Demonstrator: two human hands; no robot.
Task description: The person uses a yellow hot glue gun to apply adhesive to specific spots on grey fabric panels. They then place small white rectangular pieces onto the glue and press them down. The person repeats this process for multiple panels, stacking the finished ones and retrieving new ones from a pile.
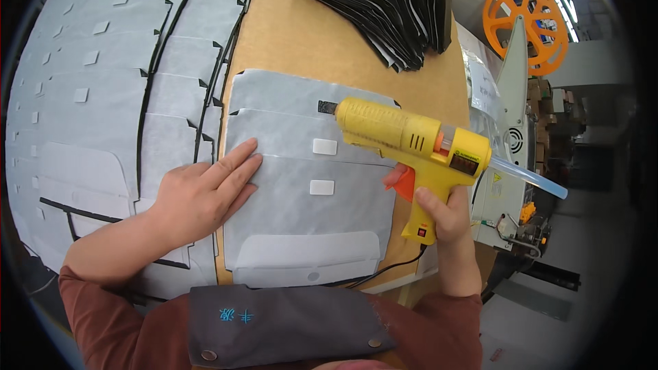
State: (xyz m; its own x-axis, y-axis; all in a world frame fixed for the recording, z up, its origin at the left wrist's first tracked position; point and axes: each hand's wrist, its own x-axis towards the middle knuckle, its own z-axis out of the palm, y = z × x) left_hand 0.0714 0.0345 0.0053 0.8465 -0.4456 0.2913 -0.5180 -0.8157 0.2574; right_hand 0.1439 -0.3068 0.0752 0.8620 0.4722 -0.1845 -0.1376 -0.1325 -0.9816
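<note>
My right hand (pixel 447 215) grips a yellow hot glue gun (pixel 391 127) by its handle, with fingers by the orange trigger. A clear glue stick (pixel 531 177) sticks out of the gun's back end. Its nozzle points left, over a small dark patch (pixel 325 106) on a light grey fabric panel (pixel 274 212). I cannot tell whether the nozzle touches it. Below that patch, two white rectangular pieces (pixel 325 146) sit on the panel in a column. My left hand (pixel 205 188) lies flat with fingers stretched out, fingertips on the panel's left edge. A translucent flap shape (pixel 308 250) spans the panel's near end.
Overlapping grey panels (pixel 178 96) with black edging and small white pieces cover the left side. A black stack of folded material (pixel 384 7) lies at the far end of the brown tabletop (pixel 274 34). At right stands a machine with an orange reel (pixel 526 27). The gun's black cord (pixel 391 270) trails nearby.
</note>
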